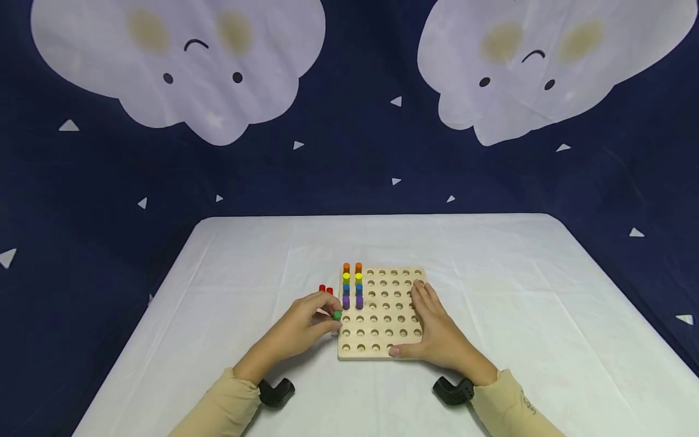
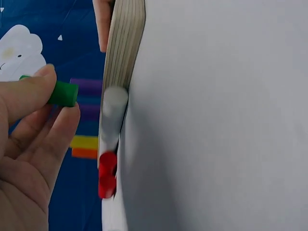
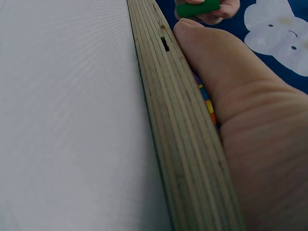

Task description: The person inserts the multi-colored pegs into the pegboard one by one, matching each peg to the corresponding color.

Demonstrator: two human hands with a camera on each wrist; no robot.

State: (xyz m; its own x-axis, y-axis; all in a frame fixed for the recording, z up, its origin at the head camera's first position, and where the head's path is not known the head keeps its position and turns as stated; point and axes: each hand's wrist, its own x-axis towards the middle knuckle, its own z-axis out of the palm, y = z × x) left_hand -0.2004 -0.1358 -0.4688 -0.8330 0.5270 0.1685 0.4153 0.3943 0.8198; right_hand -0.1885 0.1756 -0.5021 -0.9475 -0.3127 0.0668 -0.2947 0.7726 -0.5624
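My left hand [image 1: 306,321] pinches a green peg [image 2: 65,94] between thumb and fingers, at the left edge of the wooden pegboard [image 1: 382,348]. Two columns of pegs stand in the board's left holes, each running orange, yellow [image 1: 358,278], blue, purple [image 1: 359,302] from the back. With fingers spread, my right hand [image 1: 442,334] rests on the board's right side, its thumb by the front edge. In the left wrist view, two red pegs [image 2: 107,185] and a pale grey-white peg [image 2: 114,113] stand beside the board.
A white cloth [image 1: 246,255] covers the table under the board. Behind it hangs a dark blue curtain [image 1: 349,164] with cloud prints. Black wrist devices [image 1: 276,393] sit at both sleeves. Rows of bare holes [image 1: 387,318] fill the board's middle and right.
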